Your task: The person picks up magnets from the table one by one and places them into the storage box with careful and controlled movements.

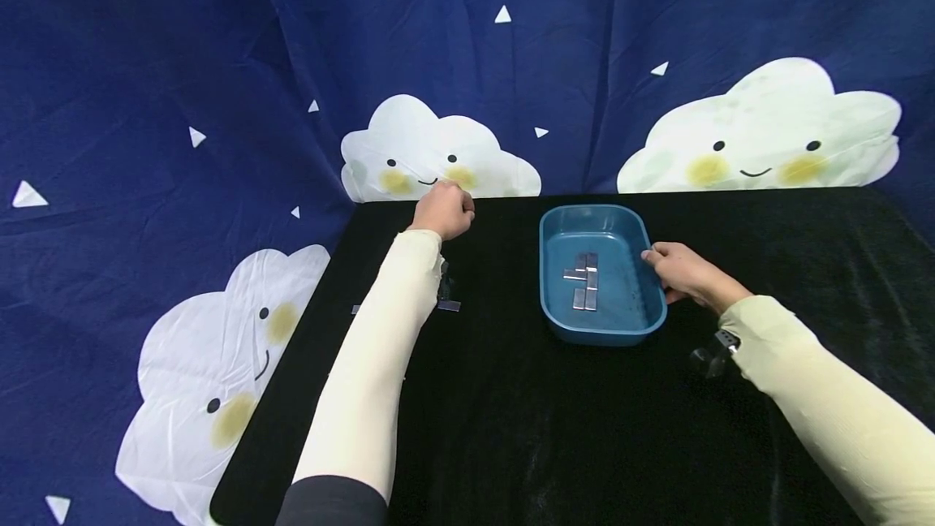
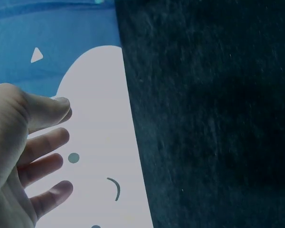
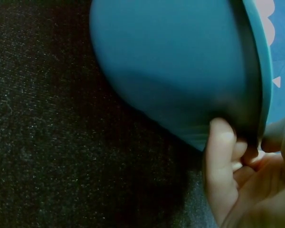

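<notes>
My right hand (image 1: 682,270) grips the right side of a blue rectangular basin (image 1: 602,331), thumb at the rim. In the right wrist view, its fingers (image 3: 219,161) lie against the basin's outer wall (image 3: 175,61). Several small shiny metal rectangles (image 1: 591,281) lie grouped on the basin's floor. My left hand (image 1: 443,211) is held out by the table's far edge, left of the basin. In the left wrist view, its fingers (image 2: 47,142) are loosely bent, the thumb lies over the index finger, and nothing shows in the hand.
A black cloth-covered table (image 1: 497,412) carries everything. One metal rectangle (image 1: 449,306) lies right of the left forearm, another (image 1: 355,309) at its left. A dark blue curtain (image 1: 453,39) with white clouds and triangles hangs behind and to the left.
</notes>
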Tool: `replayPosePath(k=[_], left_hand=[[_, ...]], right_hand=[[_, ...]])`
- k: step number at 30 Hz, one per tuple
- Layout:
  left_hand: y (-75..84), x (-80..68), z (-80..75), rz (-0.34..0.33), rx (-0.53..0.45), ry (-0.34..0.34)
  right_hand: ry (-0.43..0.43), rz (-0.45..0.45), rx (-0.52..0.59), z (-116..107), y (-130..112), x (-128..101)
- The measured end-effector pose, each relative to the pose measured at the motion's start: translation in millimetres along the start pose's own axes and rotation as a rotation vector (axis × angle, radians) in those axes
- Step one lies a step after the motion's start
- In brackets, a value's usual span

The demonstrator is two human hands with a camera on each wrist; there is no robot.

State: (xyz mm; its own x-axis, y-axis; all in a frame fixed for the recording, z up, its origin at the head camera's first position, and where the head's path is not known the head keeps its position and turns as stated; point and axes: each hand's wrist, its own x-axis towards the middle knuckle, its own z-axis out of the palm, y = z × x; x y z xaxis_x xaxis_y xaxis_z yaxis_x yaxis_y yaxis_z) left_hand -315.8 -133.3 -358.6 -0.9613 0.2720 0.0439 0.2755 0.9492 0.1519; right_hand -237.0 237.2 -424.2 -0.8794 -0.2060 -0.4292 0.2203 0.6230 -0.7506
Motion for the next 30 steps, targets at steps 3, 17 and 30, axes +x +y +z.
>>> replayPosePath(k=[3,17,30], left_hand=[[-4.6,-1.0,-0.6,-0.006,-0.002,0.001],[-31.3,-18.3,11.1,-0.006,0.009,0.022],[-68.4,-48.7,13.8,-0.002,-0.044,0.029]], right_hand=[[-0.001,0.001,0.001,-1,0,1],[0.01,-0.017,0.002,1,3,2],[0.026,0.0,-0.011,2,3,3]])
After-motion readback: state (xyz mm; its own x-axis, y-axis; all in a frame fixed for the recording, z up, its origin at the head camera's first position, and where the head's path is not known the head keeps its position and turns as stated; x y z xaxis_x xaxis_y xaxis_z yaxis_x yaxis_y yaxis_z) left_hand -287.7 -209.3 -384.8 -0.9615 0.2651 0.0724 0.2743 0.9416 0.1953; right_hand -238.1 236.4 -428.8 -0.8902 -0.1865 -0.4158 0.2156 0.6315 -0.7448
